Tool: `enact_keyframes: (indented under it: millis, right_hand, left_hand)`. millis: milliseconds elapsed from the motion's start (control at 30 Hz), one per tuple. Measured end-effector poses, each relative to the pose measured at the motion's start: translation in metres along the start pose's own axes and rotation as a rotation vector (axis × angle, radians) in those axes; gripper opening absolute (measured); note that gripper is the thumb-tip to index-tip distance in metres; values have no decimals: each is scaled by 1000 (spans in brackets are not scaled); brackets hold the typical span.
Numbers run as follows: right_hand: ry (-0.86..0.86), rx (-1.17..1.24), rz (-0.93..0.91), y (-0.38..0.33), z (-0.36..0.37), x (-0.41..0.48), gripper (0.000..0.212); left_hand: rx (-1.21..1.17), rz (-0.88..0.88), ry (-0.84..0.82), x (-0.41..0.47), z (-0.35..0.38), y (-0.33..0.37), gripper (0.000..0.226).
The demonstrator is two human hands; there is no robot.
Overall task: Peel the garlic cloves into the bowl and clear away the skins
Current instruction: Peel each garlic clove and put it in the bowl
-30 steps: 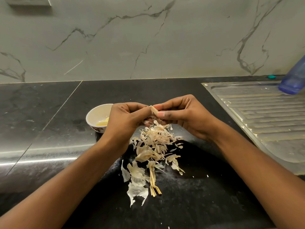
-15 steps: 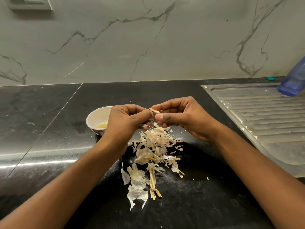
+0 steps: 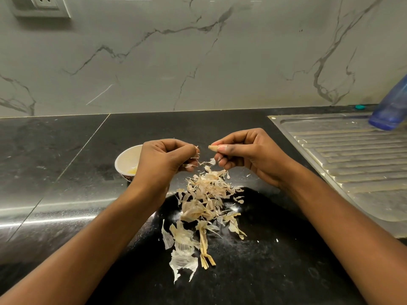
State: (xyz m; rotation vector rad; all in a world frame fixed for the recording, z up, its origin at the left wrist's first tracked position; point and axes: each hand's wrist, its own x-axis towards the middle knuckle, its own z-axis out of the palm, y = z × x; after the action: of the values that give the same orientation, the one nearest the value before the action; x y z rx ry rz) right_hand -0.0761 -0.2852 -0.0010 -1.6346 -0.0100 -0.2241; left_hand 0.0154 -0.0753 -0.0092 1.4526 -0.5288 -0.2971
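Right hand (image 3: pixel 248 155) of mine pinches a garlic clove (image 3: pixel 213 147) between thumb and forefinger, tip pointing left. Left hand (image 3: pixel 163 159), fingers curled, grips a scrap of skin (image 3: pixel 195 153) just apart from the clove. Below them the pile of skins (image 3: pixel 204 201) lies on the black counter (image 3: pixel 66 168). The bowl (image 3: pixel 123 155) sits left, partly behind my left hand.
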Motion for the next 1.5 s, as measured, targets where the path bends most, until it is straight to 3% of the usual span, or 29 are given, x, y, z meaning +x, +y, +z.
enact_keyframes:
  millis: [233, 500, 800, 1133, 1500]
  right_hand:
    - [-22, -81, -16, 2, 2, -1, 25]
    - [-14, -143, -54, 1, 2, -1, 24]
    - [-65, -263, -105, 1, 5, -3, 21]
    - [-40, -302, -282, 0, 10, -5, 21]
    - [-38, -387, -405, 0, 12, -5, 20]
  left_hand:
    - [67, 20, -88, -5, 3, 3, 7]
    - [116, 2, -55, -5, 4, 5, 5]
    - [385, 172, -113, -6, 3, 5, 7]
    - [15, -78, -80, -9, 9, 7, 21]
    - [-134, -216, -95, -8, 10, 12, 21]
